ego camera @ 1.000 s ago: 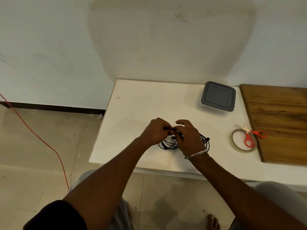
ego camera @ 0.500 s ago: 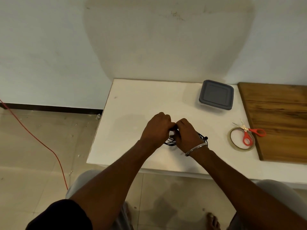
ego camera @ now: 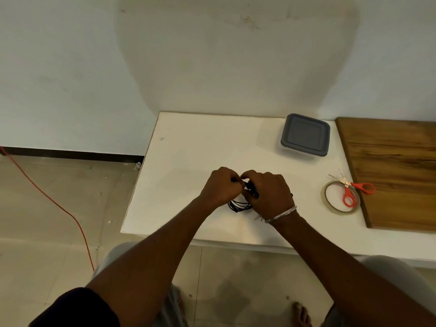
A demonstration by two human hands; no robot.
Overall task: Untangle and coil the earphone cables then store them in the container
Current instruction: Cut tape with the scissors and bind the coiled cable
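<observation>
Right of the hands we see red scissors (ego camera: 349,190) on a tape roll (ego camera: 341,198), beside a wooden board (ego camera: 396,171).

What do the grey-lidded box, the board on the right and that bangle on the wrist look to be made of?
Container: matte grey lid, probably plastic, on a clear base, likely plastic too.
Board: wood, brown with visible grain, slight sheen.
Bangle: thin, silvery and shiny, so probably metal.

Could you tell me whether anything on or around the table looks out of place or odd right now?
Little stands out. The red-handled scissors lie across the tape roll, partly on it instead of flat on the table. The container is lidded shut, while both hands work the black earphone cable.
</observation>
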